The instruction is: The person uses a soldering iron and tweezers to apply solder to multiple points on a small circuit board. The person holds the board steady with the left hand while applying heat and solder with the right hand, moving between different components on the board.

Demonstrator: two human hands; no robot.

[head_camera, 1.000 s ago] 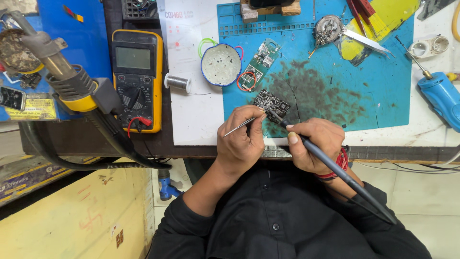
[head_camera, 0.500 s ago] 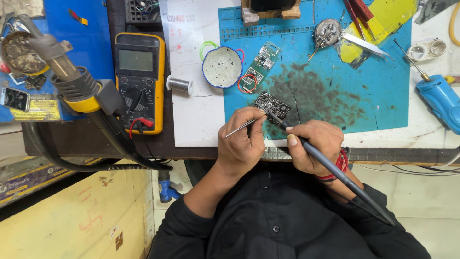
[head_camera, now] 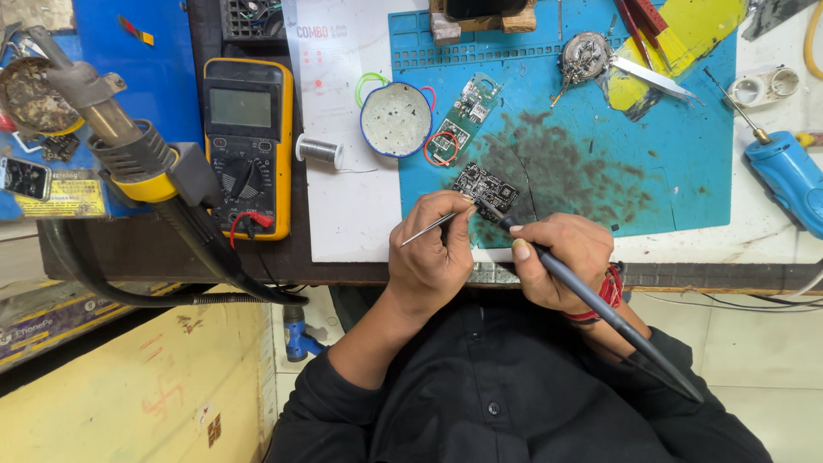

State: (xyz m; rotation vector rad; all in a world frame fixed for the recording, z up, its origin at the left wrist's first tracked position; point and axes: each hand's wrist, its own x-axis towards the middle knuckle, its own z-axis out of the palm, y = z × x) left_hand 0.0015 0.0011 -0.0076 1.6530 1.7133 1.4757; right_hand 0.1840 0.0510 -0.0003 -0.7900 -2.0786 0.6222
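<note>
Hands over a small dark circuit board (head_camera: 485,188) at the near edge of the blue mat (head_camera: 686,171).

My right hand (head_camera: 557,257) was closed around a black soldering iron (head_camera: 591,300), held like a pen, its tip touching the board's near side, its cord trailing back over my wrist and black sleeve. My left hand (head_camera: 431,253) pinched thin metal tweezers (head_camera: 426,230) between thumb and fingers, their front end at the board's left corner, their back end sticking out to the left. Just beyond the board lay a green circuit board (head_camera: 459,120) and a round white tin (head_camera: 396,119), with a spool of solder wire (head_camera: 320,151) beside it. Farther left sat a yellow multimeter (head_camera: 248,146), and near it a hot-air gun with a yellow collar (head_camera: 129,146). A blue tool (head_camera: 784,176) lay at the far right.
</note>
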